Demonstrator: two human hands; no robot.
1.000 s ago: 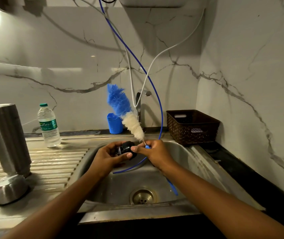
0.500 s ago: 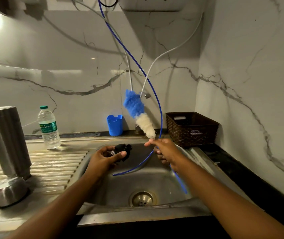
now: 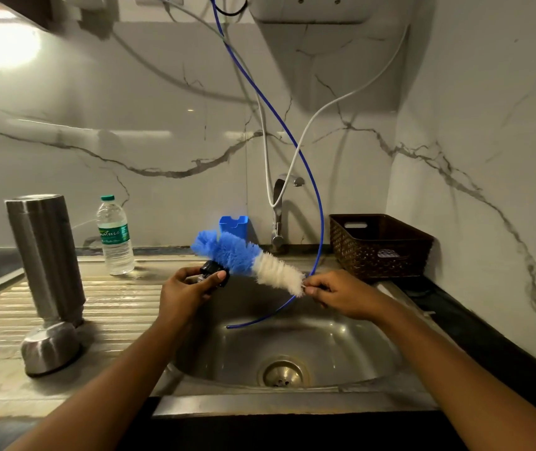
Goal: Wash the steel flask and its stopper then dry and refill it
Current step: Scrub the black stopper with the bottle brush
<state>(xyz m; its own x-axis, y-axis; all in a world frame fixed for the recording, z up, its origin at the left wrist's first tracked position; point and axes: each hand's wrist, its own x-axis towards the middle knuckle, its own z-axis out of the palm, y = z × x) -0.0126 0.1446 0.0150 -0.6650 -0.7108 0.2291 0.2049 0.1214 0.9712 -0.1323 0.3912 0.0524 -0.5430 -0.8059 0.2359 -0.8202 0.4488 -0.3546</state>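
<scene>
Over the steel sink (image 3: pixel 292 333), my left hand (image 3: pixel 185 292) grips the small black stopper (image 3: pixel 213 271). My right hand (image 3: pixel 341 294) pinches the handle of a bottle brush (image 3: pixel 250 260) with blue and white bristles. The brush lies nearly level, and its blue end touches the stopper. The tall steel flask (image 3: pixel 45 255) stands mouth-down on the ribbed drainboard (image 3: pixel 120 301) at the left. Its steel cup lid (image 3: pixel 50 348) lies in front of it.
A plastic water bottle (image 3: pixel 115 237) stands behind the drainboard. A blue cup (image 3: pixel 234 224) and the tap (image 3: pixel 279 216) are at the back wall. A brown basket (image 3: pixel 379 245) sits at the right. A thin blue hose (image 3: pixel 320 222) hangs into the sink.
The brush has swung down from upright to nearly level, so its blue tip now meets the stopper. My right hand moved to the right. My left hand kept the stopper.
</scene>
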